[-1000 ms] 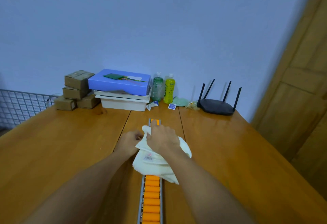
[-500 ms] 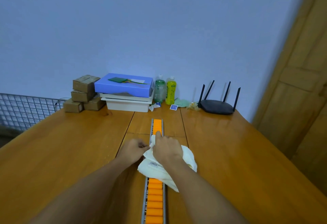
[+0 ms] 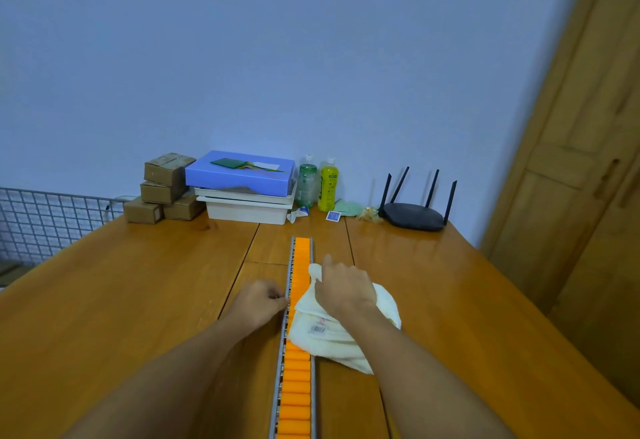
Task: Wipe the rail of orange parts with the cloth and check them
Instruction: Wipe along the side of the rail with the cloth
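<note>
A long metal rail [image 3: 277,386] filled with orange parts [image 3: 295,390] runs down the middle of the wooden table [image 3: 121,300] toward me. A cream cloth [image 3: 325,334] with a small label lies bunched over the rail's right side. My right hand [image 3: 341,288] grips the cloth's upper part, forefinger pointing away from me, just right of the orange parts. My left hand [image 3: 258,301] has curled fingers touching the rail's left edge. The cloth hides some of the parts beneath it.
At the back stand brown cardboard boxes [image 3: 162,189], a blue box on white trays [image 3: 242,178], two bottles [image 3: 318,184] and a black router [image 3: 414,211]. A wire grid [image 3: 45,216] borders the left edge. A wooden door [image 3: 588,161] is at right.
My right hand and the cloth have slid toward me and to the right, off the rail's far end, uncovering more orange parts there. My left hand stays at the rail's left edge.
</note>
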The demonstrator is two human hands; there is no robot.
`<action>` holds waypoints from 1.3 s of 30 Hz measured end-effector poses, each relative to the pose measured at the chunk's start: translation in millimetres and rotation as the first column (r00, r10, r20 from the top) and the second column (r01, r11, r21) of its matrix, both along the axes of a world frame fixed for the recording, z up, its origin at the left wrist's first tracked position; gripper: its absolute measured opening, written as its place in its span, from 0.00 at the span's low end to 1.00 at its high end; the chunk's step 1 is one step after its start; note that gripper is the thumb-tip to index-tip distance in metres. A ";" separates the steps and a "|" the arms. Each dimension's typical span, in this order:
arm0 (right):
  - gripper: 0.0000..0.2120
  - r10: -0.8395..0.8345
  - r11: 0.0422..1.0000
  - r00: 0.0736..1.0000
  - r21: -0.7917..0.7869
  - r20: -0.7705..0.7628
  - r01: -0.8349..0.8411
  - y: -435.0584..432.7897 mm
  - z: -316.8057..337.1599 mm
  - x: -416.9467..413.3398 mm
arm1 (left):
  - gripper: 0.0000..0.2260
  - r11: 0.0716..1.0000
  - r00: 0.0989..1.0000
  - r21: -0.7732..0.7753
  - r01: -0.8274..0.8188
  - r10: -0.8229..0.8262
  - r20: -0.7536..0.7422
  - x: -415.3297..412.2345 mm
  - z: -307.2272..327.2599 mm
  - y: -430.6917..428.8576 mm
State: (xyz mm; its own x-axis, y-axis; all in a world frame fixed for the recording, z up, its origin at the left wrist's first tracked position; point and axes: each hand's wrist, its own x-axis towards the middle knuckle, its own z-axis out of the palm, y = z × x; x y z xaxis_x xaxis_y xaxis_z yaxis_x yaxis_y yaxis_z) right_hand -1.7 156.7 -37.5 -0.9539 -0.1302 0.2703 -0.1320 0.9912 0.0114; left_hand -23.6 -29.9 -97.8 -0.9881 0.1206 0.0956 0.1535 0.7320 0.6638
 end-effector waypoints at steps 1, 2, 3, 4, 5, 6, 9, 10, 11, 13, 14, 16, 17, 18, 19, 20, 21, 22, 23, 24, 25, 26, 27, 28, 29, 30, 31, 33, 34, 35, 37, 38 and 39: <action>0.14 0.014 1.000 1.000 -0.014 -0.007 -0.014 -3.8 5.3 2.8 | 0.03 1.000 1.000 0.005 0.013 -0.013 0.000 4.6 1.6 -0.4; 0.16 0.031 0.999 0.999 -0.027 -0.011 -0.031 -8.1 9.8 5.9 | 0.03 1.000 1.000 0.013 0.026 -0.026 0.001 9.9 2.9 -0.7; 0.17 0.048 0.998 0.999 -0.040 -0.011 -0.049 -12.4 12.7 8.9 | 0.03 0.999 0.999 0.026 0.038 -0.038 -0.001 15.3 3.6 -0.6; 0.18 0.065 0.997 0.998 -0.052 -0.008 -0.065 -17.2 14.2 12.7 | 0.06 0.998 0.999 0.042 0.045 -0.045 -0.003 20.7 2.5 -1.0; 0.17 0.078 0.995 0.997 -0.062 0.000 -0.078 -22.4 13.2 16.3 | 0.09 0.997 0.999 0.059 0.049 -0.049 -0.012 25.8 0.5 -1.5; 0.17 0.089 0.994 0.996 -0.068 0.006 -0.089 -27.9 10.4 20.5 | 0.13 0.996 0.998 0.073 0.053 -0.051 -0.027 30.5 -1.7 -2.2; 0.19 0.108 0.992 0.994 -0.065 0.014 -0.107 -44.5 -7.5 33.9 | 0.15 0.989 0.994 0.110 0.095 -0.090 -0.056 40.0 -7.7 -7.7; 0.19 0.107 0.992 0.994 -0.061 0.014 -0.106 -48.6 -14.0 38.3 | 0.15 0.987 0.993 0.117 0.109 -0.103 -0.056 42.6 -8.5 -9.5; 0.19 0.103 0.993 0.995 -0.055 0.007 -0.103 -50.9 -19.6 42.0 | 0.14 0.986 0.992 0.121 0.117 -0.110 -0.057 45.2 -8.9 -10.7; 0.18 0.096 0.995 0.995 -0.030 -0.012 -0.096 -50.8 -26.5 47.5 | 0.11 0.985 0.993 0.131 0.110 -0.102 -0.060 49.6 -10.5 -11.6; 0.17 0.096 0.995 0.995 -0.012 -0.018 -0.096 -48.7 -28.1 49.8 | 0.09 0.987 0.995 0.137 0.090 -0.083 -0.058 51.4 -11.6 -11.2; 0.16 0.095 0.995 0.995 0.017 -0.025 -0.095 -43.5 -30.4 52.8 | 0.06 0.987 0.998 0.156 0.042 -0.035 -0.042 52.3 -13.7 -9.9; 0.16 0.090 0.996 0.996 0.026 -0.027 -0.090 -40.7 -31.5 54.4 | 0.05 0.986 0.999 0.165 0.024 -0.019 -0.037 51.9 -15.0 -9.0; 0.16 0.082 0.996 0.996 0.033 -0.031 -0.081 -37.8 -32.8 55.9 | 0.04 0.986 0.999 0.164 0.014 -0.008 -0.035 52.3 -15.2 -7.7; 0.16 0.073 0.997 0.997 0.038 -0.034 -0.071 -34.8 -33.7 57.6 | 0.04 0.988 0.999 0.157 0.006 0.000 -0.036 52.8 -15.1 -6.8; 0.16 0.066 0.997 0.997 0.046 -0.034 -0.064 -32.0 -34.2 59.5 | 0.03 0.989 0.999 0.145 0.002 0.004 -0.038 53.6 -14.7 -5.9; 0.16 0.063 0.996 0.997 0.058 -0.033 -0.061 -29.3 -34.1 61.4 | 0.03 0.991 0.999 0.134 -0.003 0.008 -0.036 54.4 -14.2 -5.0; 0.16 0.063 0.996 0.997 0.071 -0.032 -0.061 -26.6 -33.7 63.2 | 0.03 0.992 0.999 0.123 -0.006 0.011 -0.036 54.6 -14.1 -4.4; 0.15 0.066 0.994 0.997 0.084 -0.028 -0.063 -24.4 -33.3 65.2 | 0.03 0.994 0.999 0.111 -0.015 0.019 -0.035 54.7 -14.0 -3.8; 0.15 0.070 0.993 0.997 0.100 -0.021 -0.068 -22.5 -32.9 67.3 | 0.03 0.995 0.999 0.099 -0.023 0.026 -0.034 55.1 -13.5 -2.9; 0.16 0.076 0.990 0.997 0.120 -0.015 -0.073 -21.0 -32.2 69.8 | 0.03 0.996 0.999 0.086 -0.030 0.033 -0.035 56.3 -12.4 -1.7; 0.16 0.081 0.987 0.997 0.142 -0.012 -0.078 -19.5 -31.4 72.2 | 0.03 0.997 0.999 0.068 -0.033 0.036 -0.040 57.8 -11.5 -0.4; 0.17 0.084 0.983 0.996 0.163 -0.013 -0.081 -18.1 -30.3 74.9 | 0.03 0.998 0.998 0.052 -0.035 0.037 -0.044 59.7 -10.7 0.7; 0.18 0.084 0.980 0.996 0.184 -0.012 -0.081 -16.2 -29.1 77.6 | 0.02 0.999 0.998 0.042 -0.032 0.034 -0.046 62.1 -9.9 1.6; 0.18 0.083 0.976 0.997 0.200 -0.007 -0.080 -14.1 -27.7 80.2 | 0.02 0.999 0.998 0.036 -0.031 0.033 -0.050 64.4 -9.1 2.1; 0.17 0.080 0.974 0.997 0.213 -0.003 -0.078 -11.8 -26.3 82.7 | 0.02 0.999 0.998 0.031 -0.031 0.033 -0.055 67.1 -8.5 2.5; 0.16 0.076 0.974 0.997 0.216 -0.002 -0.074 -9.9 -24.8 85.0 | 0.02 0.999 0.998 0.027 -0.030 0.032 -0.061 69.9 -7.6 2.7; 0.15 0.064 0.980 0.998 0.189 -0.013 -0.061 -8.5 -21.5 88.7 | 0.02 0.999 0.998 0.020 -0.028 0.029 -0.059 75.5 -4.9 2.5; 0.14 0.062 0.984 0.998 0.166 -0.022 -0.057 -9.5 -18.5 90.2 | 0.01 1.000 0.998 0.021 -0.022 0.023 -0.054 77.9 -3.1 2.3; 0.14 0.063 0.989 0.997 0.137 -0.033 -0.058 -11.6 -14.3 93.3 | 0.01 1.000 0.999 0.022 -0.011 0.012 -0.049 81.7 -1.6 1.3; 0.15 0.074 0.995 0.996 0.067 -0.051 -0.071 -16.8 -4.5 95.8 | 0.01 1.000 0.999 0.017 0.015 -0.014 -0.043 85.3 1.4 0.5; 0.15 0.081 0.996 0.995 0.036 -0.056 -0.079 -20.1 0.3 98.0 | 0.02 0.999 0.999 0.012 0.030 -0.030 -0.046 87.7 2.5 -0.2; 0.16 0.091 0.996 0.994 0.012 -0.060 -0.090 -23.8 4.3 101.4 | 0.05 0.999 0.997 0.009 0.052 -0.051 -0.051 91.0 3.4 -1.1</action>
